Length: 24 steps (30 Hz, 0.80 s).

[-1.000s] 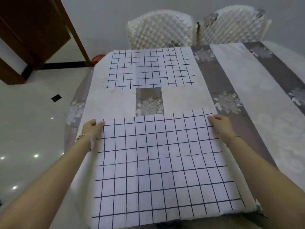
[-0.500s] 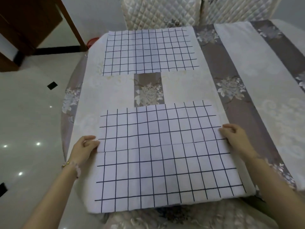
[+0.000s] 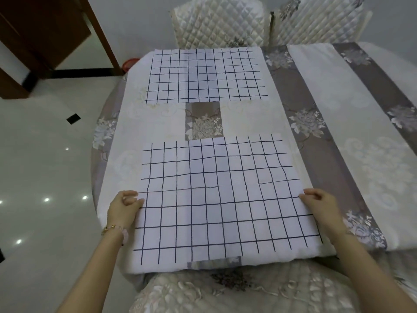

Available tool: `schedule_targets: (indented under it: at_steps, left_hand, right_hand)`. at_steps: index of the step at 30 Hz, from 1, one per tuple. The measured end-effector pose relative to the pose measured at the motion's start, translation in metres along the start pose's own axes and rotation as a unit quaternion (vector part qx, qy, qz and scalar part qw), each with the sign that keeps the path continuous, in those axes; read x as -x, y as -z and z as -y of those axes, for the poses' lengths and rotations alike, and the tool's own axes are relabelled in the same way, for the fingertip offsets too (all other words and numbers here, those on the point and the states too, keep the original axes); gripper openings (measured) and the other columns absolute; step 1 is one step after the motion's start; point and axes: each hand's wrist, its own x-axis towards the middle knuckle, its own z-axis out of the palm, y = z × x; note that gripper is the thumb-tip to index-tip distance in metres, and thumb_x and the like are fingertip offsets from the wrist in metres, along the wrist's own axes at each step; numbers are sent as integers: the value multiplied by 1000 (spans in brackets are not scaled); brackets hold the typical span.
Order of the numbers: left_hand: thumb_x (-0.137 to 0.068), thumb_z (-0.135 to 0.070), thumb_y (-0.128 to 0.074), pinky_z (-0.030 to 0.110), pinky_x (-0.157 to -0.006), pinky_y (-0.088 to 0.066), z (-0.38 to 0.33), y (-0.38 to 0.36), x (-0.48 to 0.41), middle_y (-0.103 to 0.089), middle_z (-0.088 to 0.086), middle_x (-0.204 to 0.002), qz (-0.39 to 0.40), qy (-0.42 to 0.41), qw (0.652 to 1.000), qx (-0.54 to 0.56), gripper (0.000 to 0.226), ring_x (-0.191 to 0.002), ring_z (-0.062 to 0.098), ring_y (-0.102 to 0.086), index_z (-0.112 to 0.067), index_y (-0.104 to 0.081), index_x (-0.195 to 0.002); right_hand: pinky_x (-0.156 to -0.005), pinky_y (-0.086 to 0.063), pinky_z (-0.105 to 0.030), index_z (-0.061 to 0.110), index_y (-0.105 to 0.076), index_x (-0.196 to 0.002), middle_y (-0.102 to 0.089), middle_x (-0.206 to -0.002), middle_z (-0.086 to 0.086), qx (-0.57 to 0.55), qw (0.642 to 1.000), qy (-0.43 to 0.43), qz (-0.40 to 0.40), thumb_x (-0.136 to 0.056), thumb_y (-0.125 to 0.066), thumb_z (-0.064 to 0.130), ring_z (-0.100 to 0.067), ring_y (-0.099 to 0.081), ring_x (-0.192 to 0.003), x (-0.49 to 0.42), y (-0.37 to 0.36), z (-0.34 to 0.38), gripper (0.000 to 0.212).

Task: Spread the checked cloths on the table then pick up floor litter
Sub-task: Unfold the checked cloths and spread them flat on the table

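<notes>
Pinching a side edge each, the left grip [image 3: 123,210] and the right grip [image 3: 320,206] hold the near checked cloth [image 3: 225,213], fingers curled over its hem at 9 and 3 o'clock. That cloth lies at the 6 o'clock end of the worktop [image 3: 320,159]. The far checked cloth [image 3: 206,75] lies flat at 12 o'clock, well apart from it. Spreading looks nearly finished. A faint crease runs across the near cloth's middle, so the next move likely calls for a gentle outward tug, then letting go and turning to the floor [image 3: 45,172] at 9 o'clock. A second ago both grips were at the cloth's far corners; they have since slid back along its sides.
</notes>
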Motion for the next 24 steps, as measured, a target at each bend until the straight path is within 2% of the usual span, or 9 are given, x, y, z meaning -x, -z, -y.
schedule_targets:
  at_steps: [3, 7, 11, 13, 15, 18, 21, 22, 24]
  left_hand:
    - [-80, -11, -68, 38, -89, -46, -1, -6, -4, -62, 9, -94, -12, 8, 1000, -7, 21, -89, 25, -58, -15, -60, -100]
    - [-80, -11, -68, 32, -77, -43, 4, -6, -7, -62, 8, -91, -12, 15, 1000, -11, 22, -86, 25, -58, -13, -60, -101]
    - [-79, -6, -66, 27, -70, -40, 4, -6, -5, -57, 3, -80, -28, 1, 999, -37, 24, -77, 21, -54, -11, -59, -102]
    - [-81, -9, -63, 29, -71, -42, 3, -7, 0, -57, 0, -78, -37, -24, 995, -91, 23, -73, 20, -54, -12, -57, -102]
    - [-83, -19, -59, 32, -70, -42, 3, -5, 5, -59, -1, -91, -50, -72, 969, -231, 21, -76, 21, -55, -21, -52, -103]
    - [-87, -27, -54, 32, -69, -39, 2, 0, 9, -55, 3, -110, -41, -116, 937, -326, 25, -78, 22, -51, -22, -51, -112]
    - [-89, -27, -50, 31, -68, -40, 0, 6, 9, -52, 5, -116, -5, -144, 920, -363, 25, -81, 23, -55, -19, -53, -113]
    - [-91, -26, -48, 31, -67, -39, -2, 8, 10, -52, 4, -117, 7, -162, 907, -389, 22, -84, 25, -57, -19, -53, -111]
    - [-92, -23, -42, 31, -64, -39, -9, 11, 13, -53, 4, -114, 26, -199, 874, -443, 17, -89, 26, -59, -18, -52, -105]
  right_hand:
    - [-78, -44, -31, 1, -63, -108, -63, -92, -11, -6, 1000, 2, -6, -88, -64, 10, -23, -58, -86, -1, -2, 0, 22]
    - [-78, -46, -32, 5, -61, -110, -63, -91, -6, -15, 1000, -1, -4, -89, -63, 15, -21, -58, -86, -1, -3, -4, 23]
    - [-84, -44, -35, 7, -60, -117, -61, -109, -6, -20, 1000, -10, -3, -93, -56, 22, -23, -56, -99, 2, 2, -6, 29]
    - [-88, -46, -39, 10, -59, -120, -60, -113, -7, -11, 1000, -15, 0, -93, -55, 21, -25, -56, -103, 5, 6, -7, 30]
    - [-91, -48, -41, 10, -58, -121, -60, -113, -8, 11, 1000, -18, 5, -91, -56, 18, -28, -57, -105, 11, 11, -12, 31]
    - [-83, -48, -35, 5, -60, -120, -63, -105, -10, 52, 999, -5, 2, -91, -57, 12, -25, -58, -94, 25, 18, -15, 30]
    - [-61, -49, -11, -2, -63, -112, -66, -100, -17, 42, 998, 8, -37, -92, -55, 4, -19, -61, -75, 49, 27, -10, 22]
    - [-53, -47, -8, -3, -64, -108, -67, -97, -18, 27, 998, 9, -58, -92, -54, 3, -16, -61, -69, 60, 31, -6, 20]
    - [-52, -48, -11, -1, -65, -99, -66, -88, -20, -24, 993, 19, -110, -93, -51, 1, -10, -62, -59, 91, 41, -2, 16]
